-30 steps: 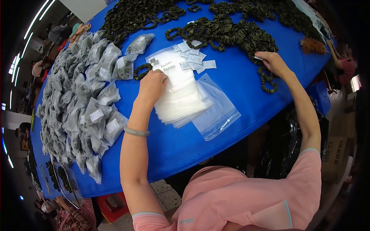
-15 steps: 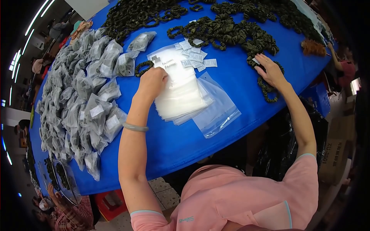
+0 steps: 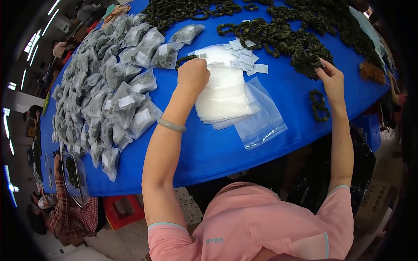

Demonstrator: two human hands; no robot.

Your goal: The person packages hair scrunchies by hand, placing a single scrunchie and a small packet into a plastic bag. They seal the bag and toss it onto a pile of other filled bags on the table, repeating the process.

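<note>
My left hand is closed in a fist at the upper left edge of a stack of clear plastic bags. What its fingers hold, if anything, is hidden. A dark green scrunchie shows just beyond the knuckles, partly covered by them. On the right, my right hand pinches the edge of a gathered dark green scrunchie at the near end of a heap. Below that hand lies a separate twisted scrunchie. Several small printed labels are scattered by the stack's top right corner.
Filled bags form a large pile on the left of the blue table. Loose scrunchies cover the far side. A brown furry item lies far right. A clear basket and red stool are at lower left.
My right hand has gone from lying flat on the scrunchies to pinching one at the heap's edge. My left hand stays closed by the bags. The view has shifted somewhat.
</note>
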